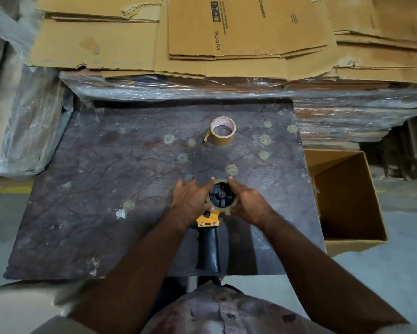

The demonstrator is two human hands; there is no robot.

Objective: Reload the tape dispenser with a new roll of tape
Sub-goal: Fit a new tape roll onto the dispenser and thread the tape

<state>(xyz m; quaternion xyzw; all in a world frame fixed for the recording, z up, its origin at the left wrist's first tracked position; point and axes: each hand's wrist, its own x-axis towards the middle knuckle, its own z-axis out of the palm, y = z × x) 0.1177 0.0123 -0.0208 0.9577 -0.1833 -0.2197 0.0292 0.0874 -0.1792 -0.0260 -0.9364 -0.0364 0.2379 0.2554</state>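
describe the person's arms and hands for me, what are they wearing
Both forearms are bare, and the left hand and right hand wear no gloves. No watch or rings are visible. A pale sleeve edge shows at the left arm, matching the stained, buttoned shirt.

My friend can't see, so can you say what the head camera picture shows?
Two hands, left hand and right hand, grip a roll on the tape dispenser lying on a dark table. Another tape roll stands farther back.

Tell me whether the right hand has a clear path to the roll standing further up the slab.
Probably yes: bare slab lies between the right hand and the roll, but that hand is busy on the dispenser.
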